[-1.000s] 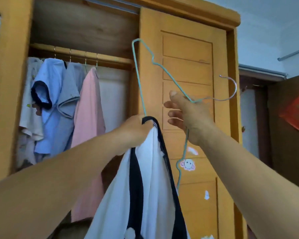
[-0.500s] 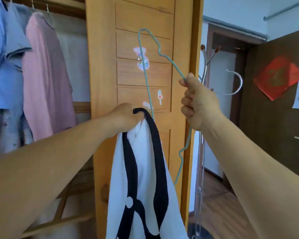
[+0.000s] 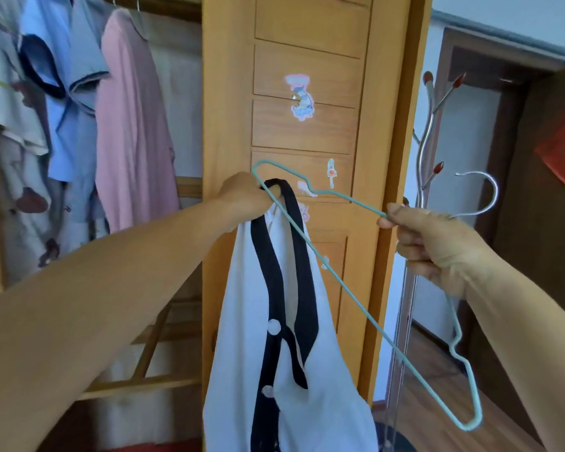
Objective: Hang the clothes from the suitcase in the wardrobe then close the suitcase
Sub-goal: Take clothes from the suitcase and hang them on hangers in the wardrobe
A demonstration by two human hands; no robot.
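My left hand [image 3: 245,199] grips the black neckline of a white garment with black trim and white buttons [image 3: 281,337], which hangs down in front of the wardrobe door [image 3: 307,60]. My right hand [image 3: 428,246] pinches a thin teal wire hanger [image 3: 340,288] just below its silver hook [image 3: 483,194]. The hanger lies tilted, and one of its ends reaches across to the neckline at my left hand. The suitcase is out of view.
A pink shirt [image 3: 131,125], a blue shirt [image 3: 66,93] and a pale patterned garment [image 3: 10,132] hang in the open wardrobe on the left. A metal coat stand [image 3: 428,125] rises right of the door, before a dark doorway. Wooden slats cross the wardrobe's lower part.
The hanger has swung from nearly upright to tilted, its upper end dropping to the neckline at my left hand. My right hand moved right and lower. The view shifted right and down.
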